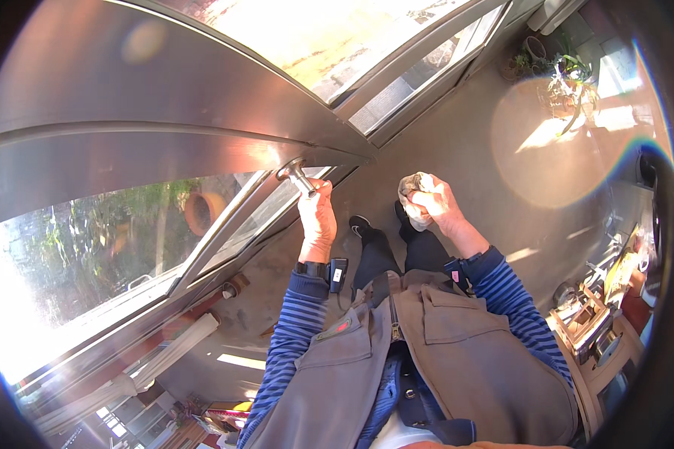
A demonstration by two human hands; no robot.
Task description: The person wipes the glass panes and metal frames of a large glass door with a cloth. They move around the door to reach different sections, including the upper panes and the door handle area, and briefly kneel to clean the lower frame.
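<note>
My left hand [317, 216] is closed on the metal door handle [299, 178], which sticks out from a grey door frame with glass panes. In my right hand [439, 203] is a crumpled, light-coloured cloth [415, 193], bunched between the fingers and held in front of me, apart from the door. The grey metal frame [213, 134] spreads across the upper left, and bright glass panes [118, 247] lie beside it.
Potted plants [567, 90] stand on the floor at the upper right. A wooden chair or rack [581, 314] with several items is at my right. A rolled pale fabric [174, 342] and cluttered shelves [202, 424] lie at the lower left.
</note>
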